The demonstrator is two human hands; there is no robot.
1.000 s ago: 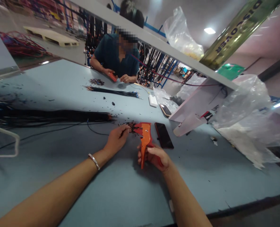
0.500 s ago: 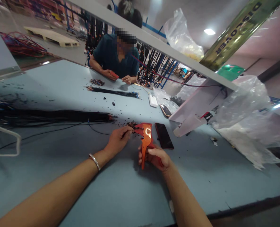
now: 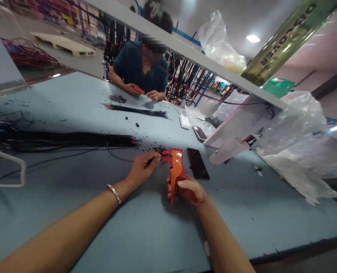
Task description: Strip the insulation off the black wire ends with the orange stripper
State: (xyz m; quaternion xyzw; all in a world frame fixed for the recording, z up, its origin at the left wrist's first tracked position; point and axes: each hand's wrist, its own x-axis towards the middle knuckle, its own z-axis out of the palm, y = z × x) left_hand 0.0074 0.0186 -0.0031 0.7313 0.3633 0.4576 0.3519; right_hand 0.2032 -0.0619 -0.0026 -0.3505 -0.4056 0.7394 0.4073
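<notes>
On blue worktable (image 3: pixel 71 102), near centre: orange wire stripper (image 3: pixel 175 167), upright, handles clasped in right hand (image 3: pixel 187 189). Left hand (image 3: pixel 141 168) pinches thin black wire (image 3: pixel 117 156) at stripper's head; black phone (image 3: pixel 198 163) just beside.

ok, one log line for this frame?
right hand: holds orange wire stripper | left hand: pinches black wire at its head | phone: beside tool
</notes>
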